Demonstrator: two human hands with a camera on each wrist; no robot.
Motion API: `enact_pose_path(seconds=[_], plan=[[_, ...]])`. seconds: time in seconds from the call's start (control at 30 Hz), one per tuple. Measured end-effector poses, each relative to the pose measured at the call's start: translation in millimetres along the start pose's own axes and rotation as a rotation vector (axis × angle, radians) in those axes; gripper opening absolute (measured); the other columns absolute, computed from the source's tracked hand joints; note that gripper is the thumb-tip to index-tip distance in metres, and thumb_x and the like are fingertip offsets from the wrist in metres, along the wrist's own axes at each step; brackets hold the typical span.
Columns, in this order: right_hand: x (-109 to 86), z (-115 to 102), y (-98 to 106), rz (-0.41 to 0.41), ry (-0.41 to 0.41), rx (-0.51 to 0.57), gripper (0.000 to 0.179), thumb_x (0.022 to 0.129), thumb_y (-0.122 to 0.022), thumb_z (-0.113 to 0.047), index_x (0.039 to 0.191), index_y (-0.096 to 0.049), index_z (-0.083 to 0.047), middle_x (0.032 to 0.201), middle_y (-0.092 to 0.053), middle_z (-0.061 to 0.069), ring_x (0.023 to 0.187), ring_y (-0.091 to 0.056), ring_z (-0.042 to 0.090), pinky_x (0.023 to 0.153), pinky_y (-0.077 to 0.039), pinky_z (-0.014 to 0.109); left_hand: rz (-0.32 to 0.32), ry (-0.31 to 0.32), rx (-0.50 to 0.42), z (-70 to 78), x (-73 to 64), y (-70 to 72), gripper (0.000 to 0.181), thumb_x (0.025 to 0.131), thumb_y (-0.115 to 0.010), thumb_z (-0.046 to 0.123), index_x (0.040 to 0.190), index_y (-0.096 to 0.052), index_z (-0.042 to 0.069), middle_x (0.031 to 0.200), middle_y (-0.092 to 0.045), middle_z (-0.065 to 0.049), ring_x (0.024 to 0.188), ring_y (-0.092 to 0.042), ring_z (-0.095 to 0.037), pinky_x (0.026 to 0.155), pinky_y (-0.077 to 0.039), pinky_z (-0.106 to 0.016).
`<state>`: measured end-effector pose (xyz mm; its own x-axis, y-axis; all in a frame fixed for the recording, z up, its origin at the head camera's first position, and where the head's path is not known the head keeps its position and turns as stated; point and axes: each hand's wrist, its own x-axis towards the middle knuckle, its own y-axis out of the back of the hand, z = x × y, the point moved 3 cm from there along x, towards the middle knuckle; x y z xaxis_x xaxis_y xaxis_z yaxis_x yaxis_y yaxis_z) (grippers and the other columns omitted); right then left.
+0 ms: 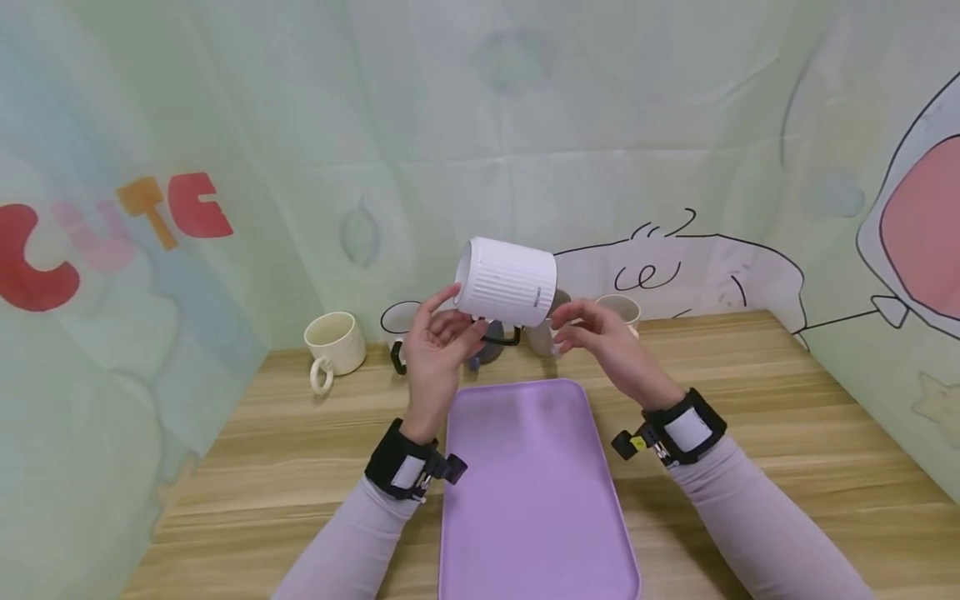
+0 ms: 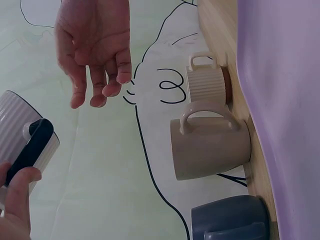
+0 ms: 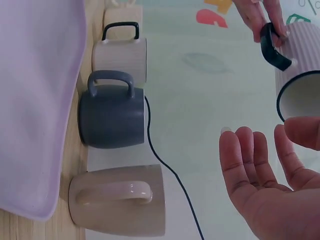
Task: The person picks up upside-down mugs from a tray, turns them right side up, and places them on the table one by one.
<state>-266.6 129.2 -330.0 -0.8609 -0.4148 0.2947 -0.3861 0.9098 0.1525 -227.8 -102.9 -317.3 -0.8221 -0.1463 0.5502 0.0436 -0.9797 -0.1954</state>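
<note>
A white ribbed mug (image 1: 506,282) with a black rim and black handle (image 3: 274,49) is tipped on its side in the air, above the far end of the purple tray (image 1: 536,483). My left hand (image 1: 438,354) holds it, thumb at the handle and a finger near the base. The mug's mouth faces my right hand (image 1: 611,350). That hand's fingers are loosely bent close to the rim, and the left wrist view shows a gap between them and the mug. Nothing is in the right hand.
Several mugs line the back of the wooden table: a cream mug (image 1: 337,342) at far left, a white black-handled mug (image 3: 119,56), a dark blue-grey mug (image 3: 112,116), a beige mug (image 3: 117,200) and a small ribbed cream mug (image 2: 206,85). A printed cloth backdrop (image 1: 450,125) stands close behind them.
</note>
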Motion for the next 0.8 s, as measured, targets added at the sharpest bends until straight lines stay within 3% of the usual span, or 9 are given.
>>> enact_pose_path(seconds=[0.33, 0.5, 0.8], plan=[[-3.1, -6, -16, -0.025, 0.011, -0.025, 0.030, 0.097, -0.057, -0.017, 0.121, -0.050, -0.001, 0.118, -0.053, 0.022, 0.098, -0.056, 0.042, 0.089, -0.050, 0.044, 0.002, -0.026, -0.035, 2.3, 0.2, -1.8, 0.056, 0.081, -0.073, -0.002, 0.132, -0.052, 0.011, 0.095, -0.066, -0.005, 0.090, -0.066, -0.021, 0.069, -0.060, -0.029], [-2.4, -9, -22, -0.054, -0.002, -0.029, 0.034, 0.095, -0.062, -0.026, 0.122, -0.052, -0.008, 0.119, -0.054, 0.018, 0.106, -0.054, 0.042, 0.092, -0.050, 0.044, 0.023, -0.025, -0.034, 1.3, -0.1, -1.4, 0.056, 0.081, -0.073, -0.001, 0.132, -0.052, 0.012, 0.095, -0.067, -0.005, 0.090, -0.067, -0.022, 0.068, -0.060, -0.030], [3.2, -11, -36, -0.059, -0.015, 0.046, 0.038, 0.095, -0.061, -0.021, 0.125, -0.050, 0.000, 0.115, -0.052, 0.019, 0.097, -0.055, 0.030, 0.093, -0.046, 0.052, 0.024, -0.006, -0.080, -6.6, -0.3, -4.1, 0.056, 0.082, -0.073, 0.001, 0.131, -0.051, 0.013, 0.093, -0.065, -0.007, 0.090, -0.066, -0.023, 0.068, -0.060, -0.031]])
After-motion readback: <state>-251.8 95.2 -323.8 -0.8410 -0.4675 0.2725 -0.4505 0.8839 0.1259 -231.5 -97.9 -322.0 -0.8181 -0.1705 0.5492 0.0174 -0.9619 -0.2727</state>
